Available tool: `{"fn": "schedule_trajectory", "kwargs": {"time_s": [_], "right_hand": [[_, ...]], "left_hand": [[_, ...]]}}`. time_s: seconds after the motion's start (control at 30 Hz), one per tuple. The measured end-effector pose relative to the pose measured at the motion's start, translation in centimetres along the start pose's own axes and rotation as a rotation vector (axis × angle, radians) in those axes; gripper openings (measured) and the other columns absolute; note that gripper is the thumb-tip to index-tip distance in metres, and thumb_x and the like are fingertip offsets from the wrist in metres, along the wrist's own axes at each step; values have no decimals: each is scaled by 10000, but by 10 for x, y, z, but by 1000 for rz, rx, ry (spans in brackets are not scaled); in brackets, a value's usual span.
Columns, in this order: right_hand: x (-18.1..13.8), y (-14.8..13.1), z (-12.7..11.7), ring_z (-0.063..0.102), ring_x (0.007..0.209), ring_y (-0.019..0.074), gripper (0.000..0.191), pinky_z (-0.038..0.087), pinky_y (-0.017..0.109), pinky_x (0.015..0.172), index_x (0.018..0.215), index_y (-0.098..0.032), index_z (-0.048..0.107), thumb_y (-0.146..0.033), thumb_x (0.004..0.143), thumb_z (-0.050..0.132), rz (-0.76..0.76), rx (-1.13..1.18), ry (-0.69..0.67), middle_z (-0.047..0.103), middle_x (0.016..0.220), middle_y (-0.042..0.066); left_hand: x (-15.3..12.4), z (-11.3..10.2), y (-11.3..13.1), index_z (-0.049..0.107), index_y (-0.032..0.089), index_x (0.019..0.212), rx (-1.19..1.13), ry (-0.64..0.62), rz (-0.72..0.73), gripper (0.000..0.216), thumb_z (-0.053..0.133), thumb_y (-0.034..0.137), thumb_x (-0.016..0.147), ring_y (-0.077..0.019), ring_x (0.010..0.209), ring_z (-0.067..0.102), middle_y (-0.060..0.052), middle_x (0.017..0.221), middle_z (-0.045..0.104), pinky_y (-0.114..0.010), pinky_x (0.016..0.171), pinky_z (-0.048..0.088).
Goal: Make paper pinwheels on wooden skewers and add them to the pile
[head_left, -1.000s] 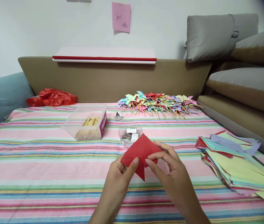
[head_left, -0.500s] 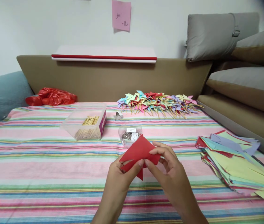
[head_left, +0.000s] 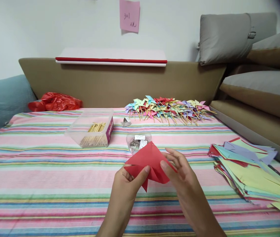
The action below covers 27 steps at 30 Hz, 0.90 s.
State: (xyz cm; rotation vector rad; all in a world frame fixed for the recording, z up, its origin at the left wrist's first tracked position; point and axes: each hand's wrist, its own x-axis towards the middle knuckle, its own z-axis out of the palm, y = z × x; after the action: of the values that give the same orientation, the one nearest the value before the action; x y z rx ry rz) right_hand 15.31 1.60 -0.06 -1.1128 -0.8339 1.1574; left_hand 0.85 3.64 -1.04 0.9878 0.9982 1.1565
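Observation:
A partly folded red paper sheet with slits is held up over the striped cloth. My left hand pinches its lower left, the thumb pressed on a flap folded in to the middle. My right hand has its thumb on the front of the paper's right side, with fingers partly behind it. Just beyond the paper sits a clear container of small metal pieces with white labels, partly covered by the sheet.
A clear plastic box of wooden sticks stands left. Finished paper pinwheels lie at the back. Stacked coloured paper is at right, with a dark-handled tool partly under it. A small silvery piece and a red plastic bag lie farther back.
The right thumb and fingers have shifted right, away from the middle of the paper. The red sheet has opened out more; the left thumb still presses the flap.

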Motion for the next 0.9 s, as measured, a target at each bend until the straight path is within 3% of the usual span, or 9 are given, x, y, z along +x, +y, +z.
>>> {"fn": "schedule_trajectory", "kwargs": {"time_s": [0.17, 0.27, 0.37, 0.53, 0.77, 0.9], "right_hand": [[2, -9, -12, 673, 940, 248, 410, 519, 333, 794, 1090, -205, 715, -478, 791, 775, 173, 25, -250, 744, 1034, 79], [1, -9, -18, 641, 807, 200, 346, 494, 295, 715, 979, -194, 758, -478, 783, 780, 206, -55, -307, 743, 909, 46], [1, -8, -22, 614, 749, 175, 306, 475, 275, 669, 944, -200, 765, -468, 796, 770, 202, -136, -341, 739, 873, 31], [2, -7, -28, 636, 741, 178, 252, 473, 272, 647, 995, -227, 766, -413, 825, 747, 157, -241, -356, 750, 867, 17], [3, -3, -25, 686, 806, 214, 299, 522, 312, 700, 1064, -223, 747, -418, 837, 736, 147, -263, -332, 771, 903, 38], [4, 4, -16, 678, 886, 234, 330, 522, 349, 789, 995, -201, 767, -467, 800, 768, 119, -56, -160, 779, 960, 60]], "left_hand": [[-1, -4, 5, 709, 175, 935, 54, -89, -4, 235, 790, 340, 788, -200, 764, 637, -49, 826, 738, -277, 682, 493], [0, -5, 8, 652, 204, 1186, 63, -177, 15, 407, 772, 310, 812, -224, 874, 662, -64, 958, 741, -301, 750, 515], [0, -8, 9, 572, 218, 1325, 89, -211, -25, 559, 776, 295, 810, -200, 824, 669, -45, 906, 731, -276, 706, 513], [-3, -12, 8, 489, 231, 1429, 127, -254, -104, 695, 784, 287, 802, -134, 634, 614, 11, 762, 693, -224, 578, 469], [-1, -10, 10, 533, 207, 1401, 80, -250, -125, 658, 791, 289, 802, -146, 659, 648, -5, 780, 726, -229, 591, 471], [3, -11, 14, 589, 207, 1338, -35, -201, -90, 525, 738, 360, 859, -214, 897, 722, -77, 932, 789, -304, 821, 515]]}}
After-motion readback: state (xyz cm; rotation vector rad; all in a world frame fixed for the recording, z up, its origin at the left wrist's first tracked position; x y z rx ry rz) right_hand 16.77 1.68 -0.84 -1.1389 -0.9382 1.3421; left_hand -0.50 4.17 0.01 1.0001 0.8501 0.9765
